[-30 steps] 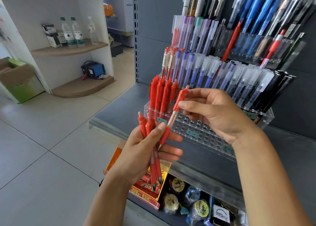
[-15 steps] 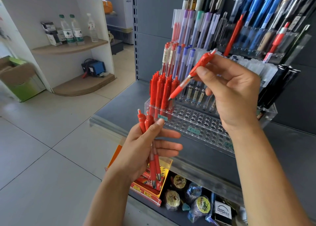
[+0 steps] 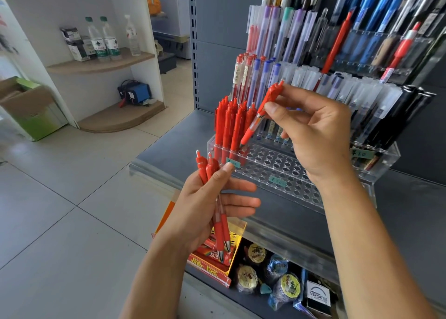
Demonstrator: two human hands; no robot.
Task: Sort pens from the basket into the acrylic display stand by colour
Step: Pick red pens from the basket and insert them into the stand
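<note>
At about seven o'clock in the view, the left hand [image 3: 207, 203] grips a small bundle of spare red pens [image 3: 217, 198], thumb pressed across their barrels, fingers loosely spread behind; it has barely shifted over the last second. Directly above it, at roughly eleven o'clock from the thumb, the red pens already seated [image 3: 230, 123] stand upright at the left end of the acrylic display stand [image 3: 277, 171].

Moving right, the change is in the single red pen [image 3: 259, 116]. A second ago it was being drawn out of the bundle; half a second ago it was lifted high and tilted; now it has come down, tip pointing to seven o'clock, just at the open holes beside the red cluster. Whether the tip has actually entered a hole is hard to tell, since the clear plastic blurs the edge.

The right hand [image 3: 313, 128] pinches that pen near its clip end between thumb and fingers.

For the task, this likely means one more red pen is about to join its colour group, with the bundle still to place. No basket is visible.
</note>
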